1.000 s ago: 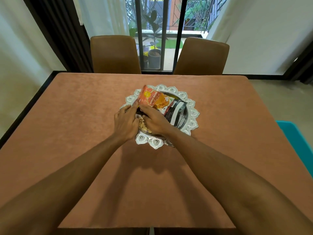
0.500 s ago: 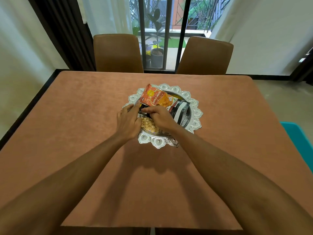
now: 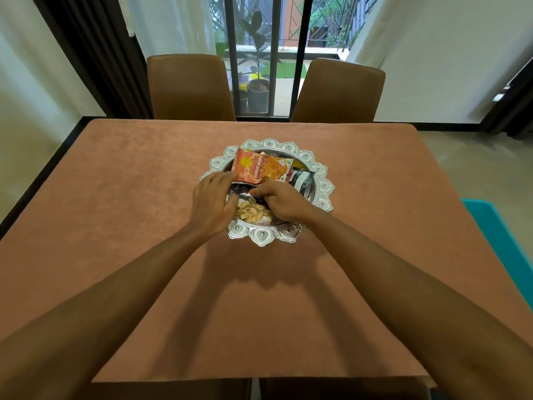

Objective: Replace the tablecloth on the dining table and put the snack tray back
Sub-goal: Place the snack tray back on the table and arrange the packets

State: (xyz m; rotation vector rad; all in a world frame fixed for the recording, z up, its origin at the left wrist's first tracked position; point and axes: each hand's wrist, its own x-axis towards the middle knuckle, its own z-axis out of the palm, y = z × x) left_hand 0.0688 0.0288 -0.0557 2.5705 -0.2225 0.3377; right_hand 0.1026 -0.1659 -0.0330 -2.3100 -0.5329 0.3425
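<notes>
Two hands work: left hand (image 3: 212,204) and right hand (image 3: 282,202) both pinch the nut packet (image 3: 253,212) in the tray (image 3: 323,180). Lay it flat, gently.

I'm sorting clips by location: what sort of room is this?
Most likely a home dining room: a brown tablecloth spread flat, padded chairs along its far side, a snack tray at its middle, and a curtained window behind.

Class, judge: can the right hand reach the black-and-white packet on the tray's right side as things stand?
Probably yes: the right hand, pinching the peanut packet, sits beside the black-and-white packet, with nothing between them.
</notes>
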